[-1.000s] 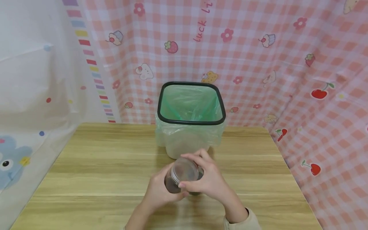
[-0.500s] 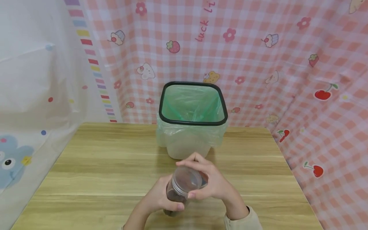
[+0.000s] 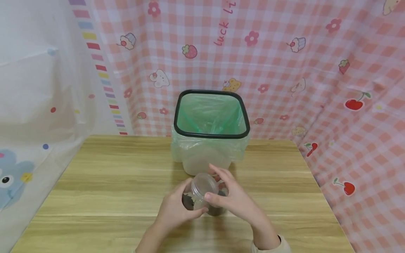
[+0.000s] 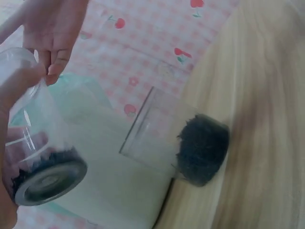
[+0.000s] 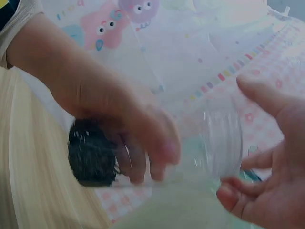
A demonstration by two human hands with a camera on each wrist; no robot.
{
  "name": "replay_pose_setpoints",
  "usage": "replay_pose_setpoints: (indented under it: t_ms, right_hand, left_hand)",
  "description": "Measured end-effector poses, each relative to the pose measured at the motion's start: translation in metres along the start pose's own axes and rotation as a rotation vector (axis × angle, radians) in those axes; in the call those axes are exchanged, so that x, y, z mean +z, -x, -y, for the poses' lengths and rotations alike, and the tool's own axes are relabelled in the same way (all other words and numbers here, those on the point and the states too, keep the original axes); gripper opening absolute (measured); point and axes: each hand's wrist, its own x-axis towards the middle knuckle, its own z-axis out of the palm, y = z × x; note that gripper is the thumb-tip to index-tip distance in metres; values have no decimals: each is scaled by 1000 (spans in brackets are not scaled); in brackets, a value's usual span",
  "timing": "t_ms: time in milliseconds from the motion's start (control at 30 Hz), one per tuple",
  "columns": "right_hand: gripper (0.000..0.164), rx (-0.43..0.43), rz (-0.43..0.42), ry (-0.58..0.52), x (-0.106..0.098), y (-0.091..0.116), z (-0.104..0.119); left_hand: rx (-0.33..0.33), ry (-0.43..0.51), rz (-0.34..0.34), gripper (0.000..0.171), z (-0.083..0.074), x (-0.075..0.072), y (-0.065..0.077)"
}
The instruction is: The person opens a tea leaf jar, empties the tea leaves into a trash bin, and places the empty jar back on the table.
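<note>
My left hand (image 3: 174, 207) grips a clear plastic jar (image 4: 50, 133) around its side. Dark shredded bits lie at the jar's bottom. At its top is a clear ridged screw lid (image 5: 223, 138). My right hand (image 3: 234, 198) is spread around this lid; its thumb lies at the near edge and the forefinger stands off the far side. A second clear container (image 4: 162, 133), also with dark shredded contents in its bottom, stands on the table just behind the jar. In the head view, my right hand and the jar partly hide that container.
A bin (image 3: 207, 160) with a black rim and a pale green liner bag stands just beyond my hands on the wooden table (image 3: 104, 182). A pink checked cloth (image 3: 202, 66) hangs behind and at the right, a white printed one at the left.
The jar first came nearer to me and tilted, then moved back towards the bin. My right hand's fingers have spread away from the lid, while the left hand keeps its grip.
</note>
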Motion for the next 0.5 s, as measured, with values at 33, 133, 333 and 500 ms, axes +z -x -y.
replay_pose_setpoints:
  t_ms: [33, 133, 333, 500]
  right_hand:
    - [71, 47, -36, 19, 2, 0, 2]
    - [71, 151, -130, 97, 11, 1, 7]
    - [69, 241, -214, 177, 24, 0, 12]
    - [63, 147, -202, 181, 23, 1, 10]
  left_hand:
    - [51, -64, -39, 75, 2, 1, 0]
    - [176, -207, -130, 74, 7, 5, -1]
    - [256, -296, -189, 74, 7, 6, -1]
    - [256, -252, -177, 71, 7, 6, 1]
